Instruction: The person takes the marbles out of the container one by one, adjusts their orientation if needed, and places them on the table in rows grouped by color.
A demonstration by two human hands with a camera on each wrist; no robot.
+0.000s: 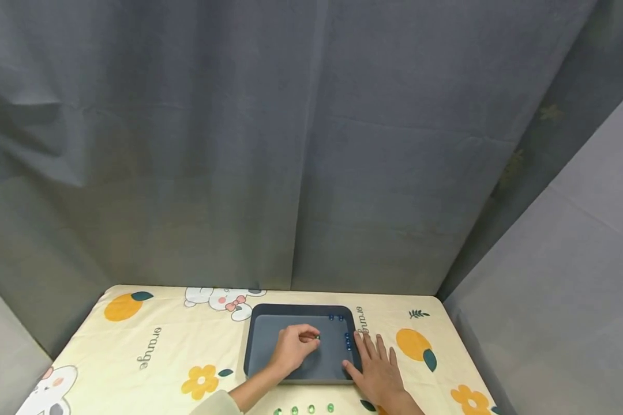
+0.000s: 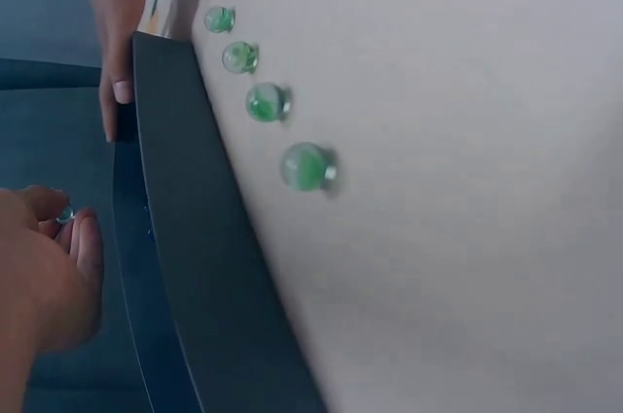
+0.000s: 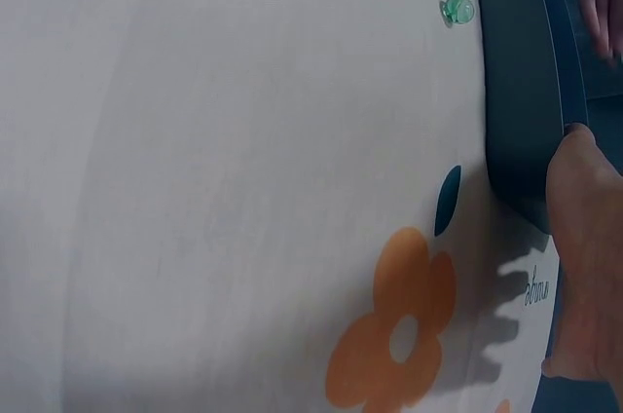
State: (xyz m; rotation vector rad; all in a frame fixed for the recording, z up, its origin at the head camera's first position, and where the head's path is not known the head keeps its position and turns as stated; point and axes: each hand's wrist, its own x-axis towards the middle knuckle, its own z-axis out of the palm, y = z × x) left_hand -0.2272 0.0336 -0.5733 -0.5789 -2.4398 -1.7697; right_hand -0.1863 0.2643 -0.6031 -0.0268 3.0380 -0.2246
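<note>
Above the floor of a dark grey rectangular tray (image 1: 266, 331), my left hand (image 1: 291, 349) pinches a small clear green marble (image 2: 66, 213) between thumb and fingertips. Several dark blue marbles (image 1: 348, 341) lie inside the tray along its right side, with a couple (image 1: 331, 317) at the far right corner. My right hand (image 1: 380, 374) rests on the tray's right rim near the front corner, fingers spread and straight. On the cloth before the tray's near edge, several green marbles (image 2: 307, 168) sit in a row.
A cream tablecloth (image 1: 171, 346) printed with oranges, flowers and rabbits covers the table. Grey curtains (image 1: 228, 173) hang behind the table, and pale panels (image 1: 566, 276) stand at its sides.
</note>
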